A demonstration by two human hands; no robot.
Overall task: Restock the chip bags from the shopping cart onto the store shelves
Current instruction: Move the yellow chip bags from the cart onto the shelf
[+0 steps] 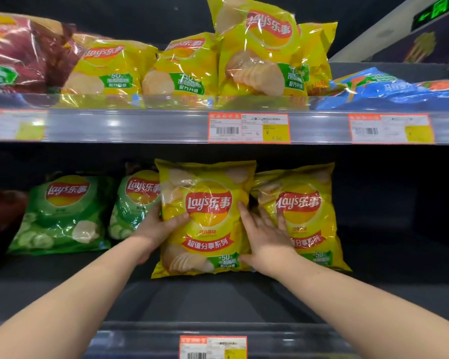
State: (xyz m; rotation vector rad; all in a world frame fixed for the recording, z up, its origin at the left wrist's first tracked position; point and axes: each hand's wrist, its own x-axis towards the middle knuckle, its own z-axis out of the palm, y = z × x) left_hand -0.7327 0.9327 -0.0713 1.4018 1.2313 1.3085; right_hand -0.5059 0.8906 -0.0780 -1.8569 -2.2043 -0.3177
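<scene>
Dark back panel (373,198) — green lit sign (437,11) beside a pale beam (373,32), upper right.

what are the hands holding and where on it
The front yellow chip bag: left hand grips its left edge, right hand presses flat against its right edge.

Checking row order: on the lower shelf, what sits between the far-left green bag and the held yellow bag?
A second green bag, partly behind the held yellow bag and the left hand; head view.

The chip bag (208,224) hides the fingers of the left hand (156,227).
</scene>
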